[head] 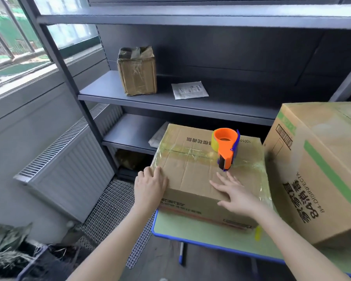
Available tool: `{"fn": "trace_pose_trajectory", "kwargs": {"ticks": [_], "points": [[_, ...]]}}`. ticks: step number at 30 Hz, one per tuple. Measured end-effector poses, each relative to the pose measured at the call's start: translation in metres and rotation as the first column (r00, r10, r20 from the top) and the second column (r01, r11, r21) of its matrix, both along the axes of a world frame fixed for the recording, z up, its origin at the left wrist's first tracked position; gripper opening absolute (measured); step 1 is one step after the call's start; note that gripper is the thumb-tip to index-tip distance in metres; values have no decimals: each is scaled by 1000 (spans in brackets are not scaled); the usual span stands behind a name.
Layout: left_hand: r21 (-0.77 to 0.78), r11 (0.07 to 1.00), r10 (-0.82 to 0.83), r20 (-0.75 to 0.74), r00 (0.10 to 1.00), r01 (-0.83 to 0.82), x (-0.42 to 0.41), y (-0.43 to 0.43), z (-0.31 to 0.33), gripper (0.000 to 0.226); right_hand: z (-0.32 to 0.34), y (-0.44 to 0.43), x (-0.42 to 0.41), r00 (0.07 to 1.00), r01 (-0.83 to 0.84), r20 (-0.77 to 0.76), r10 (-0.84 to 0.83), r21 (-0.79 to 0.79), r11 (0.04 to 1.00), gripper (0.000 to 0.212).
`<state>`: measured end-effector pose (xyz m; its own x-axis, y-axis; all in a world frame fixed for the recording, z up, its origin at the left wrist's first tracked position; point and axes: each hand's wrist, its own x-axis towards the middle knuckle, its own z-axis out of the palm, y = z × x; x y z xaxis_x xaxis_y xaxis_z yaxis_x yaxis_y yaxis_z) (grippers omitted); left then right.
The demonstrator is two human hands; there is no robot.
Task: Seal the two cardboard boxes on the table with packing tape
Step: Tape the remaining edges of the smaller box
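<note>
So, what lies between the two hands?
Only the bare top of the box lies between the left hand and right hand, in the head view; the tape dispenser stands farther back.

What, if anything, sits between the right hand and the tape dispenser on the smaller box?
Nothing visible does. The right hand lies flat on the smaller box, just short of the tape dispenser standing on its top, with only box surface between. The left hand rests at the box's left corner, off that path.

Near box [193, 175]: brown cardboard, black print, glossy yellowish tape. Tape dispenser [227, 148]: orange, blue trim. Right box [316, 169]: brown, green stripes, black lettering. Tabletop [201, 230]: pale green, blue edge. Shelves [170, 98]: dark grey.
</note>
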<state>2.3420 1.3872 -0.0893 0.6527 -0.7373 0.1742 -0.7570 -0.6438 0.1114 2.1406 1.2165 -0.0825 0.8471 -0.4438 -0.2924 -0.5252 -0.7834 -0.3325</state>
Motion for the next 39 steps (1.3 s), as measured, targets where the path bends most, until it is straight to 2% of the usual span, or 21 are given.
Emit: {"fn": "trace_pose_trajectory", "kwargs": {"ticks": [4,7,10,13,15,18,22,25,28,30,32,35,39], "points": [[27,999,32,-70,997,-31,-1,3,-2,47,-2,3,-1,1000,1,29,0,-40,999,67],[-73,996,27,-184,983,-41,-1,1,-3,47,-3,16,4,998,53,24,-50,-157,986,73],[-76,997,12,-223,975,-29,-3,1,-2,46,-4,33,15,998,57,42,-49,-213,975,69],[-58,996,46,-251,967,-63,-6,3,1,47,-4,38,19,996,-31,80,47,-192,981,56],[-61,992,88,-282,955,-109,-16,9,0,46,-5,32,15,986,-110,112,123,-114,987,52],[-18,985,162,-214,963,-169,-44,23,-2,44,-3,12,2,972,-213,97,215,-34,977,55],[-27,998,57,-135,989,-61,-65,27,0,33,1,-8,1,991,-97,78,109,-148,984,60],[-30,999,12,-131,991,-16,-48,20,3,24,7,11,20,998,-39,51,47,-136,990,55],[-1,997,-74,-135,988,74,-22,20,-1,52,8,42,43,994,-102,29,107,-140,985,68],[4,990,-142,-74,987,142,-11,25,-1,65,7,61,58,992,-117,22,121,-149,982,78],[-38,980,-196,6,981,196,-3,28,-1,61,6,78,71,996,-89,-5,90,-164,982,92],[-25,953,-303,-24,953,303,4,28,-3,55,3,93,85,999,-9,-37,2,-199,980,108],[-39,927,-374,-88,923,372,7,26,-11,57,-5,102,90,998,38,-41,-49,-239,970,101]]}}
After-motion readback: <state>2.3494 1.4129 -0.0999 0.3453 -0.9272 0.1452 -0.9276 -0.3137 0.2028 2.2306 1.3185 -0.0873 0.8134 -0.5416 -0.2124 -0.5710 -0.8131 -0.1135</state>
